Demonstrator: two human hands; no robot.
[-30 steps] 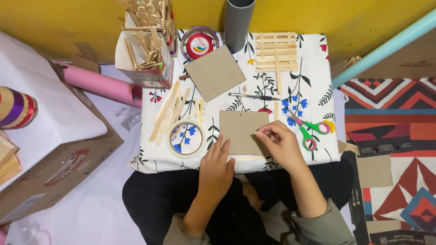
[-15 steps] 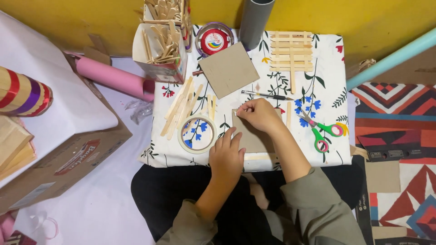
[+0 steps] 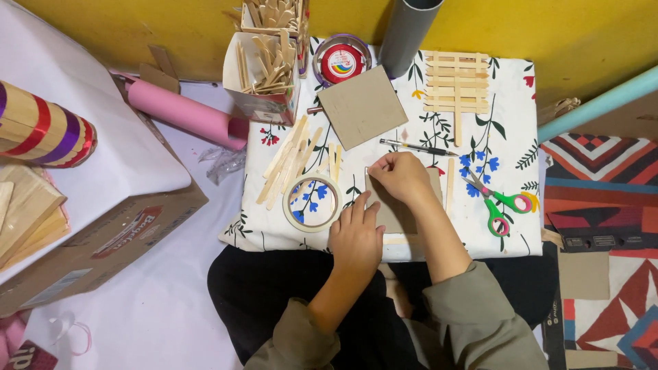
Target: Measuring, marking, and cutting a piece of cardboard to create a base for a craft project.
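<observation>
A small brown cardboard piece (image 3: 392,214) lies near the front edge of a low table under a floral cloth (image 3: 510,147). My left hand (image 3: 356,234) rests flat on the piece's lower left side with its fingers spread. My right hand (image 3: 401,177) is over the piece's top left corner, thumb and fingers pinched together there. What is between the fingertips is too small to make out. A ring of pale tape (image 3: 312,202) lies just left of my left hand.
On the cloth are a second cardboard square (image 3: 362,106), loose wooden sticks (image 3: 291,161), a pen (image 3: 418,147), green-handled scissors (image 3: 497,202), a stick lattice (image 3: 456,82), a red-lidded tub (image 3: 340,62) and a grey tube (image 3: 404,34). A stick-filled carton (image 3: 264,75), pink roll (image 3: 181,113) and big box (image 3: 103,240) stand left.
My right hand has moved from the cardboard piece's right edge across to its top left corner. My left hand has stayed on the piece's lower left.
</observation>
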